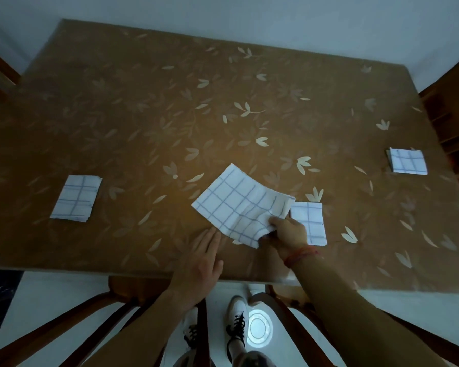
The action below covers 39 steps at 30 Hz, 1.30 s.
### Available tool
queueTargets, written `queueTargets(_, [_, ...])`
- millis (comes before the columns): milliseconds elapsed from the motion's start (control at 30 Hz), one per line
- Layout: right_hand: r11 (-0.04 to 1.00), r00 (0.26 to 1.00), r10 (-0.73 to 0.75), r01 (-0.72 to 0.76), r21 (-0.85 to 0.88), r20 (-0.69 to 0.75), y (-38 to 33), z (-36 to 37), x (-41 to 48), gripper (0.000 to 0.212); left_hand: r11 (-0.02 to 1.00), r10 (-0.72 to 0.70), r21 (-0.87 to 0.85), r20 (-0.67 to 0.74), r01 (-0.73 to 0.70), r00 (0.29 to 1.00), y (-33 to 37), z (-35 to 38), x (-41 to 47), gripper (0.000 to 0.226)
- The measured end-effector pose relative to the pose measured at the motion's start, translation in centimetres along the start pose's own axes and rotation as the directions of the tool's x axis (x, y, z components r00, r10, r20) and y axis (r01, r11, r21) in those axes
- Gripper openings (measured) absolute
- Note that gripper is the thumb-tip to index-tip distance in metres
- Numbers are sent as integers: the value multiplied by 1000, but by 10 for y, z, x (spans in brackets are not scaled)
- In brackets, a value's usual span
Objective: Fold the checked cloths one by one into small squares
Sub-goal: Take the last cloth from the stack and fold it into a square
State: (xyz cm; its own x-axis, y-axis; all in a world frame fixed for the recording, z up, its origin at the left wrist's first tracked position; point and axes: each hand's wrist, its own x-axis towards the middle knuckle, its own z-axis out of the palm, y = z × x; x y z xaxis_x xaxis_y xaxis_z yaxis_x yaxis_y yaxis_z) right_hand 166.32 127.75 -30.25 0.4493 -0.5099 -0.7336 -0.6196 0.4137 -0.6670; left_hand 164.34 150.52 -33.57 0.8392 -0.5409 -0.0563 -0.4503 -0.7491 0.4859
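Brown, leaf-patterned table covering (143,102) fills my view under dim light. Near the middle of the table's near edge lies the white, blue-checked cloth (236,202), half folded into an oblong, with its right end lifted and bowed. I have the right hand (289,231) pinching that raised end, thumb on top. The left hand (199,260) lies flat, fingers straight and together, just touching the cloth's near-left edge. To fold well, I would pin the left end with the flat hand, carry the pinched end across until the edges and check lines meet, then press the crease. A small folded checked square (310,221) sits partly under my right hand, and I judge it easy to drag along.
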Motion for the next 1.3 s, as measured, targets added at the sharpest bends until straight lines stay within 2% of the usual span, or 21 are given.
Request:
queueTargets(133, [972,982,142,-163,169,127,21,4,-22,24,1000,20,10,-4,-20,1000,6,0,6,74])
queueTargets(233, [961,966,162,-200,189,202,32,4,-35,37,999,7,37,-15,-6,1000,3,-1,9,79])
queueTargets(333, [971,953,167,-203,127,252,37,1,-43,29,998,-5,64,-5,6,1000,0,-3,12,71])
queueTargets(433, [994,922,101,-111,4,373,36,-7,-50,22,997,18,77,-39,-15,999,0,-7,14,61])
queueTargets(567, [971,882,-99,188,-151,462,36,-19,-40,54,999,17,44,-60,-15,998,-4,-10,12,60])
queueTargets(667, [789,897,-258,410,-458,358,40,-33,-29,67,1000,23,21,-60,-22,998,-11,-11,6,59])
queueTargets(700, [716,869,-346,488,-499,353,40,-36,-31,70,999,46,24,-60,-44,997,-13,-12,3,58])
queueTargets(767, [528,772,-483,633,-566,413,42,-40,-33,73,993,113,37,-68,-111,991,-17,-16,-5,51])
queueTargets(833, [291,658,-530,734,-613,535,52,-45,-30,79,982,184,50,-59,-181,981,-22,-19,-16,49])
queueTargets(867, [186,606,-526,767,-614,597,56,-46,-26,75,977,208,57,-43,-205,977,-26,-18,-21,53])
queueTargets(933, [86,555,-503,795,-601,662,63,-46,-21,56,976,210,68,-16,-209,977,-35,-18,-30,58])
queueTargets(1000, [36,524,-502,808,-588,688,61,-45,-26,44,982,181,61,-24,-179,983,-41,-18,-35,55])
queueTargets(1067, [-16,485,-529,815,-579,697,59,-43,-29,41,985,170,49,-56,-167,984,-43,-19,-36,50])
queueTargets(1100, [-20,497,-515,807,-590,698,57,-42,-30,39,985,171,48,-76,-167,982,-43,-19,-36,49])
queueTargets(1267, [24,500,-506,823,-568,703,56,-41,-27,32,994,110,17,-131,-109,985,-48,-14,-32,38])
queueTargets(1300, [46,519,-498,816,-576,695,55,-41,-27,28,995,98,14,-132,-97,986,-50,-12,-31,33])
